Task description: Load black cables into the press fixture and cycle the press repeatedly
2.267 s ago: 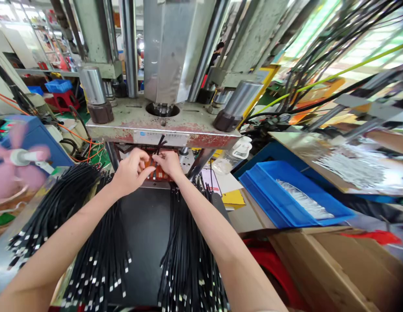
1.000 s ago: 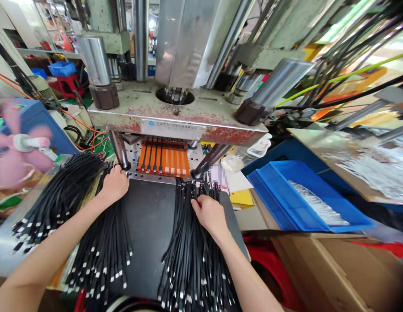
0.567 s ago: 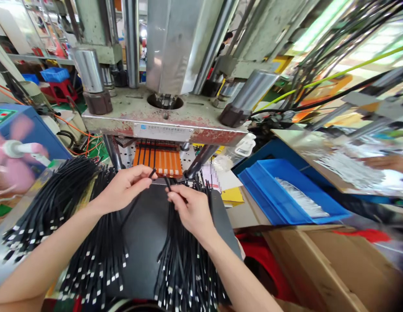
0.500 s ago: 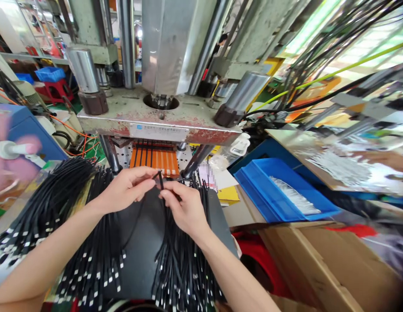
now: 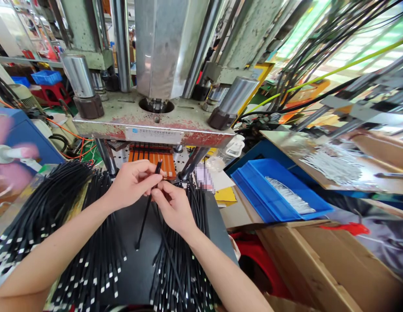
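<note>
My left hand is closed in a pinch on a black cable. Its upper end sticks up past the fingertips, while its length hangs down over the dark work surface. Close beside it, my right hand has its fingers pinched at a dark strand; whether that belongs to the same cable is hidden by the fingers. Under my right forearm lies a bundle of black cables with pale tips. Two more bundles, a middle one and an outer one, lie to the left.
A heavy press stands right ahead, with an orange slotted fixture under its plate. Blue bins with white pieces and a cardboard box are at right. A pink fan spins at far left.
The cable's end has passed from my right fingers to my left, and its length now hangs straighter downward. Both hands have drawn closer together. The other person's hand at far right has left its earlier spot.
</note>
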Motion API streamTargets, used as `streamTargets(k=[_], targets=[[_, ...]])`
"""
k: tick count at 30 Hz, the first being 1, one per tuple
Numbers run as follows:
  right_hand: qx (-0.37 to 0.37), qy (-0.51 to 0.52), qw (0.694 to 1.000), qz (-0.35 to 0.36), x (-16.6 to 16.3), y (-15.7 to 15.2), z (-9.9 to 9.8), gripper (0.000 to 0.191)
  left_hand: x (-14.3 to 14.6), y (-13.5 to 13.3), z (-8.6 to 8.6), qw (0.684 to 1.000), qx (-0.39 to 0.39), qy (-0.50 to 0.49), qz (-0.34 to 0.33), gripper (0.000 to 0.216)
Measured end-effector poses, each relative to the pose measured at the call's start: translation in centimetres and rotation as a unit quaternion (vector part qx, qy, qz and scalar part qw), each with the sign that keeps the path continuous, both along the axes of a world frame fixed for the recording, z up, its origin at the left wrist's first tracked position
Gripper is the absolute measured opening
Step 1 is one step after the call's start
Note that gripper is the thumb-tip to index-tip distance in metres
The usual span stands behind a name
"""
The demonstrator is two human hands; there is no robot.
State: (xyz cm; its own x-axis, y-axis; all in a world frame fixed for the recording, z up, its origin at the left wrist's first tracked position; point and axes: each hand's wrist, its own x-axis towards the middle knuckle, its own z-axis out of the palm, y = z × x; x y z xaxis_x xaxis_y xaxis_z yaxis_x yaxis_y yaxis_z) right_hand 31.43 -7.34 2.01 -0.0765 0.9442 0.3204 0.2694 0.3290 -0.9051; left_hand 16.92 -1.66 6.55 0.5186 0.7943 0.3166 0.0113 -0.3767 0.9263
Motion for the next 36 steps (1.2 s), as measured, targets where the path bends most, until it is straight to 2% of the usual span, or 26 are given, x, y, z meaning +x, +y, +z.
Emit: streamTargets(k=[4, 8, 10, 13, 14, 16, 18, 19, 21, 23, 24, 26, 28, 32, 36], targets=[[-0.008, -0.017, 1.000, 0.016, 0.0, -0.2, -1.9, 0.022, 0.1, 0.6, 0.2, 0.995, 0.094, 0.003, 0.043, 0.017], [-0.028, -0.072, 0.997, 0.015, 0.6, 0.4, -4.2, 0.018, 0.8, 1.3, 2.1, 0.966, 0.226, 0.006, 0.126, 0.021], [0.003, -0.115, 0.993, -0.013, 1.2, 2.1, -4.6, 0.019, 1.3, 1.6, 3.5, 0.944, 0.296, 0.023, 0.145, 0.023], [0.051, -0.146, 0.985, -0.073, 2.3, 6.1, -4.1, 0.023, 2.0, 2.0, 4.4, 0.920, 0.375, 0.039, 0.109, 0.021], [0.058, -0.143, 0.984, -0.092, 2.7, 7.6, -3.7, 0.023, 2.1, 2.3, 4.1, 0.917, 0.383, 0.040, 0.100, 0.018], [0.050, -0.122, 0.984, -0.119, 3.4, 10.6, -3.3, 0.021, 2.0, 3.0, 2.5, 0.923, 0.364, 0.046, 0.120, 0.023], [0.022, -0.106, 0.987, -0.120, 3.9, 12.9, -3.2, 0.020, 1.6, 3.9, -0.3, 0.929, 0.326, 0.102, 0.144, 0.026], [0.008, -0.104, 0.988, -0.118, 4.1, 13.8, -3.4, 0.020, 1.2, 4.4, -1.9, 0.926, 0.318, 0.155, 0.128, 0.021], [-0.014, -0.099, 0.989, -0.108, 4.4, 14.8, -3.8, 0.018, 0.4, 5.1, -4.8, 0.898, 0.333, 0.285, 0.045, 0.018], [-0.028, -0.080, 0.992, -0.091, 4.5, 14.9, -4.1, 0.011, -0.4, 5.2, -6.8, 0.849, 0.358, 0.388, -0.029, 0.029], [-0.033, -0.070, 0.994, -0.081, 4.5, 14.8, -4.2, 0.007, -0.7, 5.1, -7.4, 0.829, 0.366, 0.421, -0.041, 0.037], [-0.030, -0.068, 0.995, -0.070, 4.6, 14.4, -4.2, 0.007, -1.0, 4.6, -7.9, 0.803, 0.372, 0.465, -0.038, 0.046], [-0.011, -0.105, 0.991, -0.077, 4.6, 14.1, -4.0, 0.008, -0.9, 4.0, -7.7, 0.791, 0.372, 0.484, -0.028, 0.050], [-0.005, -0.191, 0.976, -0.103, 4.6, 14.8, -3.8, 0.009, 0.0, 3.8, -6.9, 0.792, 0.355, 0.496, -0.008, 0.059], [-0.023, -0.268, 0.945, -0.185, 4.3, 15.9, -3.5, 0.014, 1.4, 6.6, -6.2, 0.802, 0.304, 0.514, -0.014, 0.060]])
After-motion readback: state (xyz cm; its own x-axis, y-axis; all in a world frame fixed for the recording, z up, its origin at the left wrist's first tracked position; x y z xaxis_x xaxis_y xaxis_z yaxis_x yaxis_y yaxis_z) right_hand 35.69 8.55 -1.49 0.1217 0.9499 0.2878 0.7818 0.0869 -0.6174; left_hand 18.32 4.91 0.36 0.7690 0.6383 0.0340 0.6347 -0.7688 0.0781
